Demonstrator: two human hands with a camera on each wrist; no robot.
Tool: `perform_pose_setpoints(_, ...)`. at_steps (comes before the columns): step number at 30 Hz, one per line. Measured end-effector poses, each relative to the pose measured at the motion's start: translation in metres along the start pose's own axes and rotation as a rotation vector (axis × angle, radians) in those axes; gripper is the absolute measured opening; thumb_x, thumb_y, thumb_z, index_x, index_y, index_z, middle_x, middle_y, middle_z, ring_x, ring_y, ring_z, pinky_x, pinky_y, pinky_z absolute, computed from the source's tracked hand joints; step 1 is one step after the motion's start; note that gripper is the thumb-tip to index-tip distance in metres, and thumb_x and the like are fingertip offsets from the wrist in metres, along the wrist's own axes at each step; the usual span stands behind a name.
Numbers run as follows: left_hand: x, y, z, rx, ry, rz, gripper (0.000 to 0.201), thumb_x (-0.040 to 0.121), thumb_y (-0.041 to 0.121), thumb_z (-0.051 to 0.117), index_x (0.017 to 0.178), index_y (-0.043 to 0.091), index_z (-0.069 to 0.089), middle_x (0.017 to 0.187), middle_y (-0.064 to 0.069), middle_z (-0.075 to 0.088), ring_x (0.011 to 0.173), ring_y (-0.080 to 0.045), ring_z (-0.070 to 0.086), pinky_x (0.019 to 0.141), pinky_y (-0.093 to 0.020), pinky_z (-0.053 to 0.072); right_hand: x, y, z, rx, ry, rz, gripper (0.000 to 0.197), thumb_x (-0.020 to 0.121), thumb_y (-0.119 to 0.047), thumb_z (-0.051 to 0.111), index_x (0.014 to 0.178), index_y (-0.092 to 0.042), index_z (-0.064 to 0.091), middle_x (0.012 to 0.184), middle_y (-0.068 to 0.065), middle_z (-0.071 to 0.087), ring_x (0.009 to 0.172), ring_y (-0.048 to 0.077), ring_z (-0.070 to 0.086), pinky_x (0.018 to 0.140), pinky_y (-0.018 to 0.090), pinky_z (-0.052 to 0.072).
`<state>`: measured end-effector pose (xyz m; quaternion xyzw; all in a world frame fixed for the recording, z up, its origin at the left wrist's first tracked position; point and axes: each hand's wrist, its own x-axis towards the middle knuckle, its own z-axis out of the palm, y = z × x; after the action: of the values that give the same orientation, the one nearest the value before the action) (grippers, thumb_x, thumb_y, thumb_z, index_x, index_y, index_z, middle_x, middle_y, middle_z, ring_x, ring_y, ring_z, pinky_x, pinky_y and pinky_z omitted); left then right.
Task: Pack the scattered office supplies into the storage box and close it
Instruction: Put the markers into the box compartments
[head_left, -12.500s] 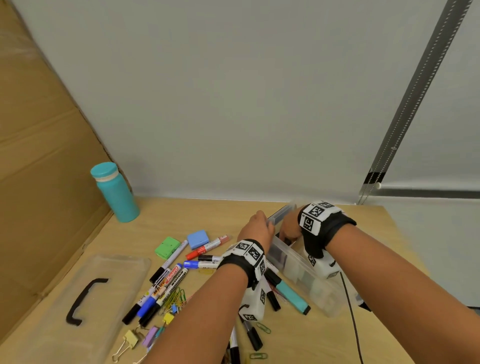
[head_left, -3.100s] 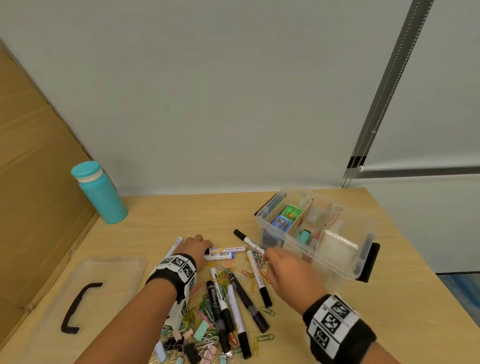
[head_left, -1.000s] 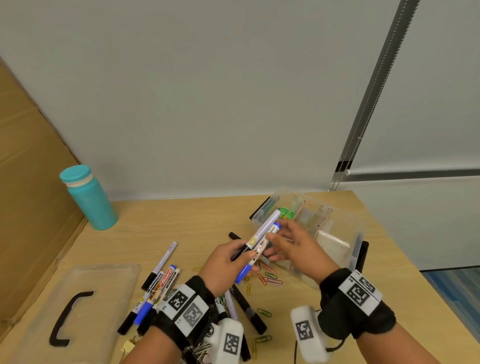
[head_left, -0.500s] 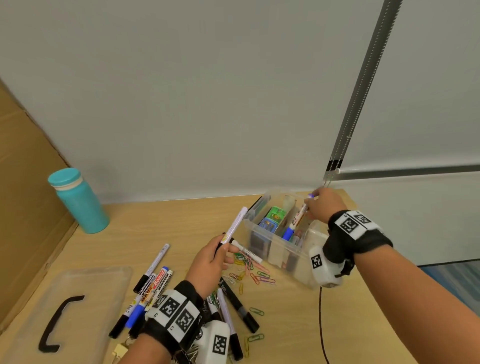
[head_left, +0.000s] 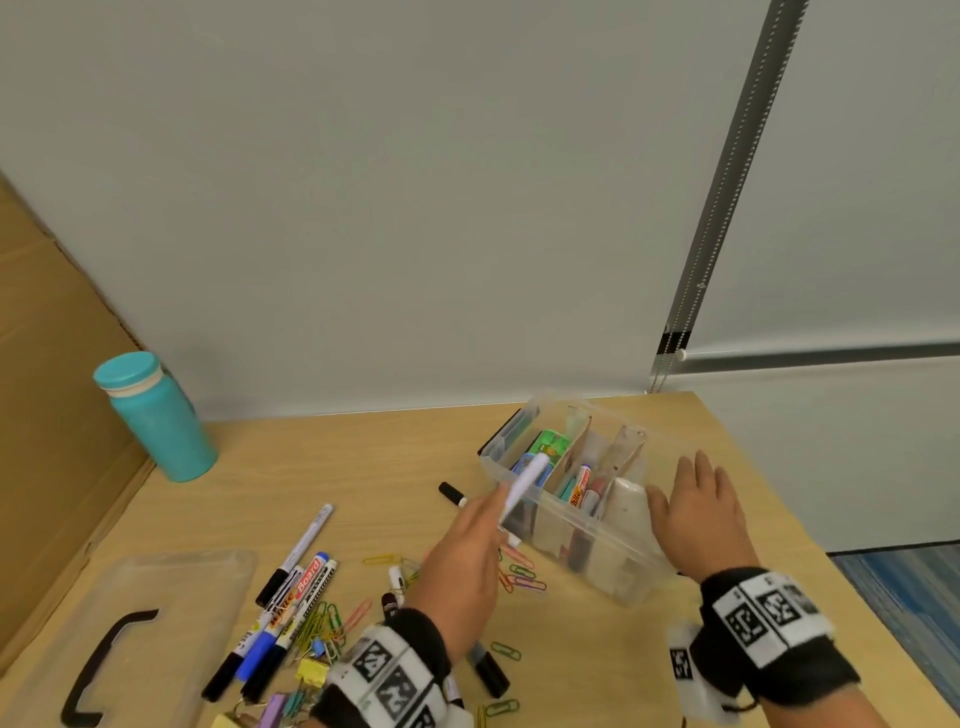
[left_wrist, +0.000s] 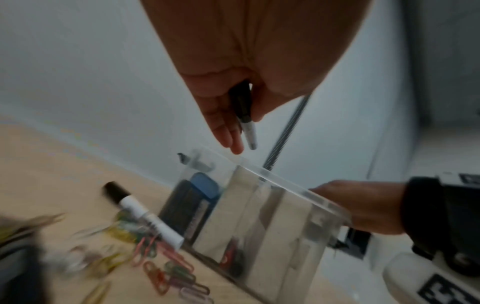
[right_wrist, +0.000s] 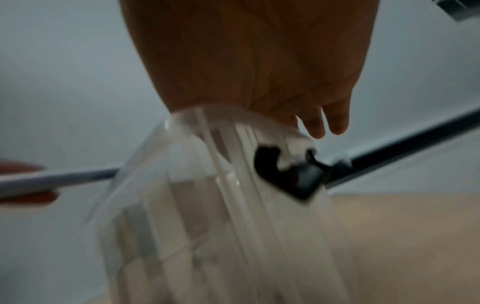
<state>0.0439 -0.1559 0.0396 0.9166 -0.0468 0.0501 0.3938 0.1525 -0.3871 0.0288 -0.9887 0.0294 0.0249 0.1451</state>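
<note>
The clear storage box (head_left: 613, 566) stands open at the table's right, with erasers (head_left: 551, 446) and upright markers (head_left: 583, 484) in its compartments. My left hand (head_left: 485, 519) holds a white marker (head_left: 523, 483) with its far end over the box's left wall. In the left wrist view its black cap (left_wrist: 242, 107) sits between the thumb and fingers (left_wrist: 226, 131). My right hand (head_left: 696, 512) lies flat with straight fingers against the box's right end, holding nothing; its fingers (right_wrist: 324, 121) reach past the rim by the black latch (right_wrist: 288, 172).
Several markers (head_left: 291, 597) and many coloured paper clips (head_left: 519, 577) and binder clips (head_left: 311, 670) lie left of the box. One black-capped marker (left_wrist: 140, 211) lies against the box. The clear lid (head_left: 156, 582) with black handle is far left, with a teal bottle (head_left: 156, 415) behind it.
My right hand let go of the blue marker inside the box and drew back to the box's near right end, open. My left hand carried the white marker over the box's edge.
</note>
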Motion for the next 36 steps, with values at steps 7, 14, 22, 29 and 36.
perform_pose_setpoints(7,0.076,0.060,0.035,0.555,-0.182,0.061,0.065,0.093,0.003,0.043,0.150,0.010,0.011,0.155,-0.011,0.022,0.140,-0.026,0.026,0.117,-0.038,0.026,-0.004,0.004,0.015,0.230,0.033,-0.033,0.064,0.100,-0.032,0.032,0.151,-0.001,0.008,0.160,0.007,-0.013,0.147,0.027,-0.011,0.119,0.038,0.004)
perform_pose_setpoints(14,0.120,0.066,0.057,0.846,-0.295,-0.032,0.050,0.097,0.017,0.032,0.143,0.000,0.024,0.146,-0.016,0.034,0.133,-0.032,0.028,0.110,-0.044,0.025,-0.005,0.004,0.014,0.232,0.027,-0.045,0.061,0.100,-0.030,0.029,0.150,0.000,0.011,0.160,0.009,-0.013,0.147,0.029,-0.012,0.120,0.040,0.003)
perform_pose_setpoints(22,0.067,0.036,0.026,0.497,-0.007,0.034,0.065,0.087,0.004,0.044,0.144,0.030,0.026,0.143,0.003,0.029,0.134,-0.021,0.022,0.113,-0.043,0.022,-0.005,0.004,0.014,0.237,0.045,-0.055,0.059,0.100,-0.028,0.029,0.150,0.000,0.013,0.160,0.009,-0.011,0.147,0.029,-0.009,0.121,0.040,0.005)
perform_pose_setpoints(29,0.021,-0.046,0.001,0.523,0.053,-0.187,0.039,0.088,0.012,0.040,0.123,0.031,0.042,0.129,0.007,0.038,0.118,-0.016,0.035,0.095,-0.031,0.032,-0.004,0.006,0.016,0.245,0.047,-0.047,0.058,0.100,-0.027,0.029,0.150,-0.002,0.014,0.160,0.009,-0.010,0.147,0.030,-0.007,0.120,0.042,0.008)
perform_pose_setpoints(36,0.070,-0.077,0.006,0.820,-0.321,-0.151,0.070,0.083,-0.001,0.048,0.145,0.020,0.025,0.151,-0.003,0.024,0.133,-0.029,0.027,0.107,-0.044,0.033,-0.007,0.005,0.013,0.256,0.046,-0.051,0.054,0.100,-0.025,0.030,0.150,-0.009,0.018,0.161,0.006,-0.008,0.148,0.029,-0.006,0.119,0.043,0.011)
